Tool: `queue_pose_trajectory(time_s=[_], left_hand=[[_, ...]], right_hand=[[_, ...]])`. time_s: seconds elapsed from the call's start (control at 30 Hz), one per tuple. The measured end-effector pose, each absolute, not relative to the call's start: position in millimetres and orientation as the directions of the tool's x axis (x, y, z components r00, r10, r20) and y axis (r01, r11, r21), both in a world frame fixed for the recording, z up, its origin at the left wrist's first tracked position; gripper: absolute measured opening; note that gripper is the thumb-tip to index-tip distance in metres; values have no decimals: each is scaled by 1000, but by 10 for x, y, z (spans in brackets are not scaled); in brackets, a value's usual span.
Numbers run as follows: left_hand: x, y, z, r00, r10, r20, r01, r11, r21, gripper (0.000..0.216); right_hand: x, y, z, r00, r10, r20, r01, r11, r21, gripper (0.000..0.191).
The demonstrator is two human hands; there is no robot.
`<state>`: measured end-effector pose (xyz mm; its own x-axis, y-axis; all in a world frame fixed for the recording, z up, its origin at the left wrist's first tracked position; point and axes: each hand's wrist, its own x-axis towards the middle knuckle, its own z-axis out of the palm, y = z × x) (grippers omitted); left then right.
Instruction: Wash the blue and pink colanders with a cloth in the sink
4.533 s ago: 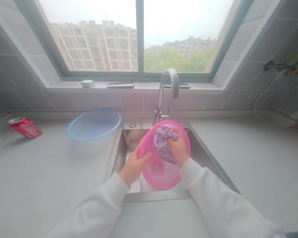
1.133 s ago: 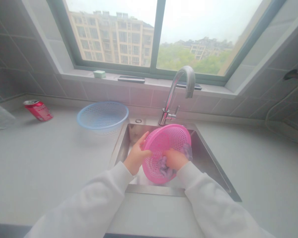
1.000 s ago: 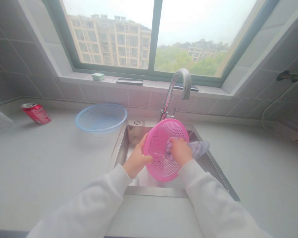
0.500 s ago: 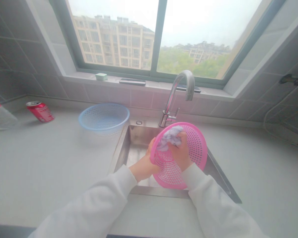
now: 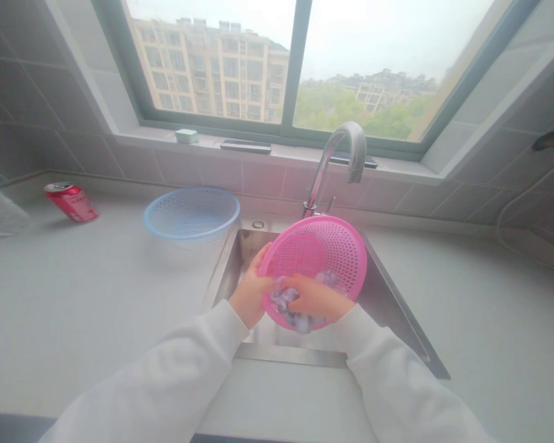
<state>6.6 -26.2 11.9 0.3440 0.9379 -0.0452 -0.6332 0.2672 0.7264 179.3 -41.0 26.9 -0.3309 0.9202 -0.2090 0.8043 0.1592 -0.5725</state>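
A pink plastic mesh basket point(image 5: 321, 246) is held tilted up over the steel sink, with its hollow side toward the counter's front. My left hand point(image 5: 249, 289) grips the basket's left rim. My right hand point(image 5: 314, 296) presses a crumpled lilac cloth point(image 5: 284, 300) against the lower part of the basket and closes on it. Much of the cloth is hidden under that hand. White sleeves cover both my forearms.
The stainless sink point(image 5: 253, 255) lies below the basket, with a chrome faucet point(image 5: 339, 154) behind it. A blue mesh basket point(image 5: 191, 212) stands on the white counter point(image 5: 120, 295) at left, beyond it a red can point(image 5: 71, 202) on its side.
The pink basket has swung left and lower from the right side. The cloth has moved from the basket's upper part to its lower part, with my right hand following it down.
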Motion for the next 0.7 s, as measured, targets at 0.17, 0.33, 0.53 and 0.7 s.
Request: queue_pose_trajectory(time_s=[0.17, 0.33, 0.53, 0.7], left_hand=[[78, -230, 20, 339, 940, -25, -599, 237, 765, 98], [82, -242, -7, 430, 902, -39, -573, 307, 760, 106], [120, -282, 9, 545, 838, 24, -558, 341, 757, 96], [156, -269, -30, 480, 876, 44, -535, 253, 806, 93]], right_hand=[[1913, -369, 125, -187, 958, -217, 924, 97, -369, 33], [1788, -333, 63, -224, 975, 4, 441, 105, -891, 30], [1692, -322, -30, 217, 954, 204, -155, 241, -958, 38], [1686, -391, -35, 77, 978, 193, -124, 202, -972, 55]])
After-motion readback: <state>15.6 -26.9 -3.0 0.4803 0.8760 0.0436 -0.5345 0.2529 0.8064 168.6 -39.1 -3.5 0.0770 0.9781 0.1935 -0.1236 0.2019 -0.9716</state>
